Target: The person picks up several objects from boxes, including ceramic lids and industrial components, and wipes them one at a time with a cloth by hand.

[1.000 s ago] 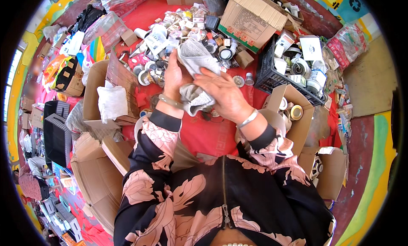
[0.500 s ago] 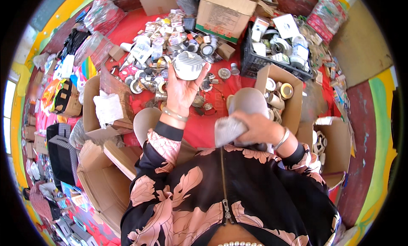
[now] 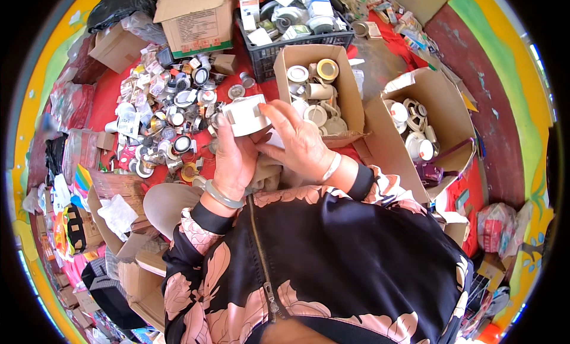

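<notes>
In front of my chest is a white, drum-shaped light fitting [image 3: 246,115], tilted so that its smooth side wall shows. My left hand [image 3: 230,157] grips it from below and the left, thumb up along its side. On its right edge rest the fingers of my right hand [image 3: 300,143], with the palm turned toward it. Something pale shows under the right palm; whether it is the grey cloth I cannot tell. Beyond my hands a heap of small lamps and fittings [image 3: 172,115] lies on the red floor covering.
Right of my hands stands a cardboard box [image 3: 350,86] of round white fittings, with another open box [image 3: 454,115] beside it. Behind is a black plastic crate [image 3: 264,65] full of parts. A printed carton [image 3: 196,23] stands behind the heap; a box with white paper [image 3: 119,216] is at left.
My view has swung to the right. My right hand has come up from my lap, where it held a grey striped cloth, to the light fitting, which has been tipped from its striped face.
</notes>
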{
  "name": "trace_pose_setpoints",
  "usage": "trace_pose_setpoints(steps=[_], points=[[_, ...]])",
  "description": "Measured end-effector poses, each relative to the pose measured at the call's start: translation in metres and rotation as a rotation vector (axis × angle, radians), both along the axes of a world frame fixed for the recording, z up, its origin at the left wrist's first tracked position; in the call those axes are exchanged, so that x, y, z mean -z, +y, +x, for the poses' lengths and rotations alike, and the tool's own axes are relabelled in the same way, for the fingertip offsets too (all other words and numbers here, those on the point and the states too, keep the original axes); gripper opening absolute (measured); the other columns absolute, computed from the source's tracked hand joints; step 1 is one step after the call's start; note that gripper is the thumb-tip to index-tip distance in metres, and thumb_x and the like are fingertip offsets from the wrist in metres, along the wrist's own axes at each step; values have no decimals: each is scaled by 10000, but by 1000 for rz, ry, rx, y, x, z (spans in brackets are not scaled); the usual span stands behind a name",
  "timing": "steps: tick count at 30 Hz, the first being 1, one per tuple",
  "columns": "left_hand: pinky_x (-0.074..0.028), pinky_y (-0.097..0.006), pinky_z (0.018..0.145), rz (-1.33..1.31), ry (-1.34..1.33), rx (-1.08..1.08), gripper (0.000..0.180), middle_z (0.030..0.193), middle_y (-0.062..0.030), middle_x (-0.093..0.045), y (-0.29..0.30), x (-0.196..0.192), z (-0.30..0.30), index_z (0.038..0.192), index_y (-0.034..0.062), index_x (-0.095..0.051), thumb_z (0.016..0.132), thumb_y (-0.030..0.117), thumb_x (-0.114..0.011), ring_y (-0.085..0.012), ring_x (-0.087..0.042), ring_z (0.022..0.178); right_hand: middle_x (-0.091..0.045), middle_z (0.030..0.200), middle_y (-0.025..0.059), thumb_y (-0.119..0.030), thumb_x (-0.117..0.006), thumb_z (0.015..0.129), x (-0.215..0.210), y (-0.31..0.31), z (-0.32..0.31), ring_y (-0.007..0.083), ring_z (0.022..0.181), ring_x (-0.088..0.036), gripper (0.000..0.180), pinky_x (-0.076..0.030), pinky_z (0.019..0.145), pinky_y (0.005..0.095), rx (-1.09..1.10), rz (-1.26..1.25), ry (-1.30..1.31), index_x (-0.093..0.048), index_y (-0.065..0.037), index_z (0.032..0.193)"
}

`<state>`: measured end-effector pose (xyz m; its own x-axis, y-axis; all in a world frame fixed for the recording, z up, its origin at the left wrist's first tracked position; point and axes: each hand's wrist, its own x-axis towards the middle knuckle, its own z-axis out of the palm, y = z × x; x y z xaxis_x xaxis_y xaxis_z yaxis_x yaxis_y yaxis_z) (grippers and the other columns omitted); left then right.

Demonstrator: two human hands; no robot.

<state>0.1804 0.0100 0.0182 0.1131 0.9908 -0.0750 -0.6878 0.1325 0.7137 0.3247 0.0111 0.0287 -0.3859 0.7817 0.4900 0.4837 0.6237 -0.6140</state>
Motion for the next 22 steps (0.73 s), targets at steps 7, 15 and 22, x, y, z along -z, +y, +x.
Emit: trace_pose_setpoints(steps=[7,15,22], points=[[-385,-361,918,-69,42,209,670,1176,-101,-518,0,24,14,1220,44,-428,859,607,-395,-229,-519,1049,-540,1126,137,-134,-729,681,16,30,31,262,911,-606,574,-511,683,322,-20,-50,-36,-478,-53,1191],[-417,-287,844,124,504,454,549,1139,-161,-551,-2,33,-12,1171,-46,-445,902,433,-450,-205,-570,967,-644,959,124,-233,-711,735,75,153,167,181,830,-612,505,-490,728,287,426,-350,331,-539,-89,1188],[-437,-282,832,-30,392,487,410,1108,-122,-575,4,47,-31,1144,-6,-492,922,338,-465,-196,-588,945,-605,1080,180,-402,-716,693,197,180,196,258,1034,-573,622,-368,964,332,132,-670,-621,-548,-62,1186]])
